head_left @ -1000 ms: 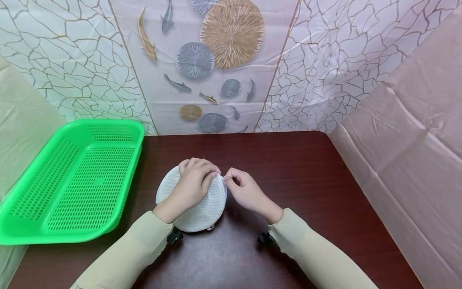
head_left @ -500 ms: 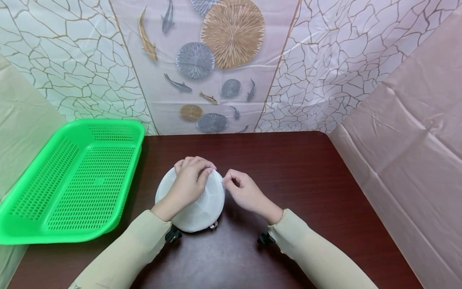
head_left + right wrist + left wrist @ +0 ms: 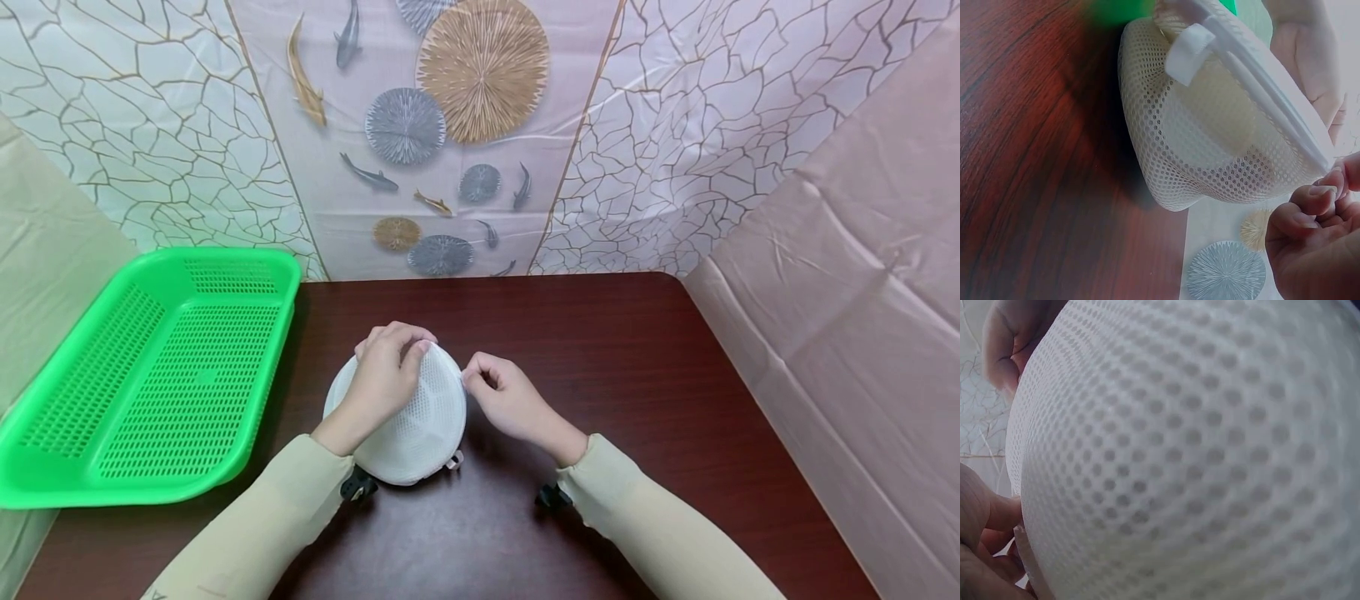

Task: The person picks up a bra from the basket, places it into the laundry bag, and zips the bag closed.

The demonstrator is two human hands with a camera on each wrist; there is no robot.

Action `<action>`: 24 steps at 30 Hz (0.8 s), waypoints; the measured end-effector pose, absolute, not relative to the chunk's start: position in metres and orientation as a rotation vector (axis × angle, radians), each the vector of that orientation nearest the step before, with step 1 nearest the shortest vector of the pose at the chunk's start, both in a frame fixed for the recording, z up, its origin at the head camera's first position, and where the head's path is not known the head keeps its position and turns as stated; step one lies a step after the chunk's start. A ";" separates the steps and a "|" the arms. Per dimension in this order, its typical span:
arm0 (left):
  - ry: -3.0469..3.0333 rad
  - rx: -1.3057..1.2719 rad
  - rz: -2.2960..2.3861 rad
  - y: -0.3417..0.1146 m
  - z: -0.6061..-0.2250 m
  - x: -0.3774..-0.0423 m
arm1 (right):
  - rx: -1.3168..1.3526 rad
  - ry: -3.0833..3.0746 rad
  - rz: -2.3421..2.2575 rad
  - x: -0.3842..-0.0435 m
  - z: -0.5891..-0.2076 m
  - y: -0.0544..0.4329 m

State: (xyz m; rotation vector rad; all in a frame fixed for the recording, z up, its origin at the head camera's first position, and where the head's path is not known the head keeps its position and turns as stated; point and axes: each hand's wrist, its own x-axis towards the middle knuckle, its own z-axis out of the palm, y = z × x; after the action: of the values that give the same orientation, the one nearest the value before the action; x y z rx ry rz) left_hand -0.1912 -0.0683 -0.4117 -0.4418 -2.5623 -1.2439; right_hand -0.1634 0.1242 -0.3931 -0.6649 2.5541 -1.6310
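A round white mesh laundry bag (image 3: 416, 425) stands on the table, its zipped edge (image 3: 1272, 94) showing in the right wrist view. My left hand (image 3: 384, 371) grips the top of the bag, thumb on the near side and fingers over the far rim. On the bag's right edge, my right hand (image 3: 501, 392) pinches at the zipped rim with curled fingers; what lies between the fingertips is hidden. A small fabric loop (image 3: 1190, 53) sticks out from the bag. Through the mesh a pale rounded shape (image 3: 1210, 125) shows inside. White mesh fills most of the left wrist view.
A green plastic basket (image 3: 187, 383) with slotted sides stands at the left of the dark reddish table (image 3: 637, 400). Patterned cloth (image 3: 480, 225) hangs behind the table, and a plain cloth wall (image 3: 847, 217) borders it on the right.
My left hand has shifted left and slightly away along the rim. The bag has turned a little, its bottom tab moving right. My right hand has stayed almost still.
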 end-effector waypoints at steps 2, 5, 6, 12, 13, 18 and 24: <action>-2.573 -0.406 -1.255 -0.069 -0.411 -0.191 | -0.666 2.559 -1.630 -0.163 -0.392 0.124; -2.581 -0.386 -1.263 -0.069 -0.412 -0.192 | -0.676 2.560 -1.636 -0.163 -0.391 0.124; -2.582 -0.388 -1.262 -0.069 -0.412 -0.192 | -0.675 2.562 -1.640 -0.163 -0.392 0.124; -2.605 -0.531 -1.198 -0.069 -0.411 -0.191 | -0.639 2.596 -1.663 -0.164 -0.391 0.126; -2.616 -0.573 -1.178 -0.069 -0.411 -0.190 | -0.632 2.601 -1.664 -0.165 -0.391 0.126; -2.653 -0.724 -1.068 -0.064 -0.408 -0.185 | -0.641 2.622 -1.686 -0.175 -0.410 0.129; -2.625 -0.714 -1.046 -0.062 -0.410 -0.185 | -0.645 2.617 -1.688 -0.182 -0.425 0.129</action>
State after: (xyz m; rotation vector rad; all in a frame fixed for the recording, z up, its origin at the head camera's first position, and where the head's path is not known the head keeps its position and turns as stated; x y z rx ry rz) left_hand -0.1850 -0.0625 -0.4099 -0.7136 -2.6248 -1.0461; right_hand -0.1822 0.1288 -0.4252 -0.6454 2.6168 -1.6882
